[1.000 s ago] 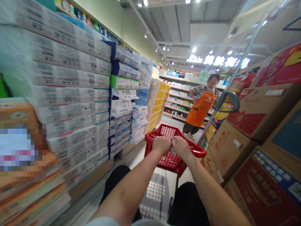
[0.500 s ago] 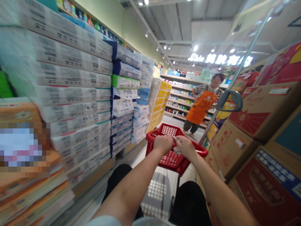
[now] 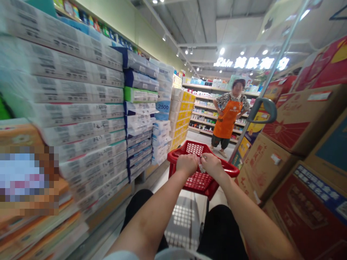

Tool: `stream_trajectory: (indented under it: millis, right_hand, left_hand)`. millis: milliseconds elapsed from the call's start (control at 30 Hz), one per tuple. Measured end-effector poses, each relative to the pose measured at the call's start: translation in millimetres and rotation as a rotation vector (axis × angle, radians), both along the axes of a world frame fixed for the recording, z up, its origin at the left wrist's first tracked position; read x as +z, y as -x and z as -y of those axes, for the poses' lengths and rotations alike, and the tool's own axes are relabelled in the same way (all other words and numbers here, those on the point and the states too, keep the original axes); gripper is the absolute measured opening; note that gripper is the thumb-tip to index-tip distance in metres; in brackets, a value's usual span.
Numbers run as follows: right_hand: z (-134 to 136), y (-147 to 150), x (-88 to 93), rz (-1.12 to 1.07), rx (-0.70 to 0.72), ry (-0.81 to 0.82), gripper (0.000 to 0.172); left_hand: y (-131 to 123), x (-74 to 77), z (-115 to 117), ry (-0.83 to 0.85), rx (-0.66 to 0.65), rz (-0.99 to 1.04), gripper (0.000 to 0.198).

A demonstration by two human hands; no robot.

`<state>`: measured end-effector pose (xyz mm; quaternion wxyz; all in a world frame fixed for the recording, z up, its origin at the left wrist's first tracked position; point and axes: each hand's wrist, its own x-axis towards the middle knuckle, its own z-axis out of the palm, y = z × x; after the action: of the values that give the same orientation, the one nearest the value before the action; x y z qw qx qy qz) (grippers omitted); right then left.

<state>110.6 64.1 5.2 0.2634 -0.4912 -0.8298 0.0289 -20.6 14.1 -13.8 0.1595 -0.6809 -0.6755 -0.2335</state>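
Note:
My left hand (image 3: 187,164) and my right hand (image 3: 213,167) are both closed over the near rim of a red plastic shopping basket (image 3: 226,169), side by side. A small crumpled white paper or plastic scrap (image 3: 201,168) pokes out between them, against my right fingers. The basket's mesh-walled body hangs below the rim. It seems to have nothing large inside, though my hands hide part of it.
Tall stacks of plastic-wrapped tissue packs (image 3: 81,97) line the left. Cardboard cartons (image 3: 273,166) line the right, by a metal pole with a grey handle (image 3: 261,110). A person in an orange apron (image 3: 227,119) stands ahead on the aisle floor before shelves (image 3: 206,108).
Both hands stay on the rim. The whole scene has shifted slightly with my head, and the aproned person now sits further left in view and stands more squarely towards me.

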Motion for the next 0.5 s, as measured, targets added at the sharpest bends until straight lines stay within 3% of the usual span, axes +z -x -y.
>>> stream_trajectory:
  millis: [67,133,300,500]
  right_hand:
    - [3,1,-1.1,0.013,0.136,-0.05,0.026]
    - [-1,-1,-0.5,-0.015,0.156,-0.013,0.026]
    - [-20,-8,-0.3,-0.058,-0.104,0.088,0.029]
    - [-25,1,1.6,0.075,0.151,0.005,0.025]
  left_hand:
    - [-1,0.7,0,0.023,0.0,-0.006,0.04]
    - [-1,1.0,0,0.039,0.01,-0.004,0.041]
    - [-2,-0.9,-2,0.018,0.017,0.011,0.042]
    - [0,-3.6,-5,0.007,0.018,0.008,0.044]
